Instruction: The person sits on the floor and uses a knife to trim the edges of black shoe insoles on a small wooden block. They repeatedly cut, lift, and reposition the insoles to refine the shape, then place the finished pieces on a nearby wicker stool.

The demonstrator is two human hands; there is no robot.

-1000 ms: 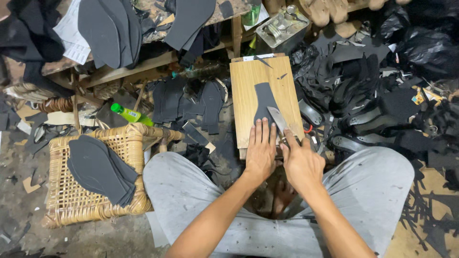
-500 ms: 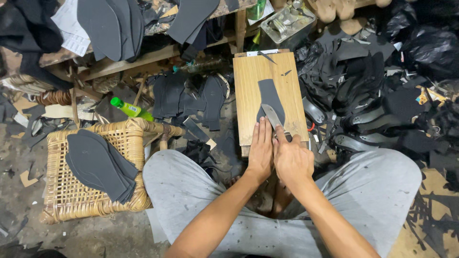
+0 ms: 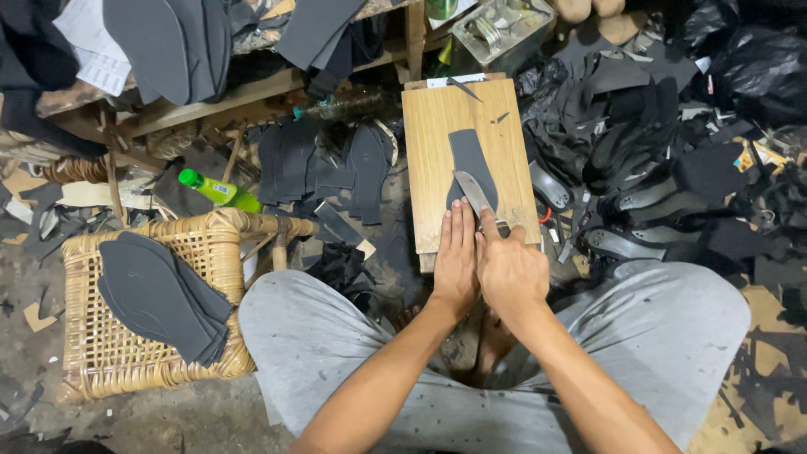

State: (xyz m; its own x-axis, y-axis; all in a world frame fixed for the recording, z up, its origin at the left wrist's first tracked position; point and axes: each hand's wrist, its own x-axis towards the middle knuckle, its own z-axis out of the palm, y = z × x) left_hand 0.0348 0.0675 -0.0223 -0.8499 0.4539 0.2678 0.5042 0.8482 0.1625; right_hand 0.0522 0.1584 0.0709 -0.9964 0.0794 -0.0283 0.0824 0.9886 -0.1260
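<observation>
Two hands work at the near end of the wooden board [image 3: 437, 143]: our left hand [image 3: 456, 262] presses flat, fingers released, on the dark sole piece [image 3: 471, 160], while our right hand [image 3: 511, 273] grips the knife [image 3: 472, 192]. We judge trimming under way; bare board lies left.

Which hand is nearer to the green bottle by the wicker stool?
Left. The left hand lies flat on the wooden board, on the side towards the green bottle; the right hand, gripping the knife, sits farther away.
</observation>
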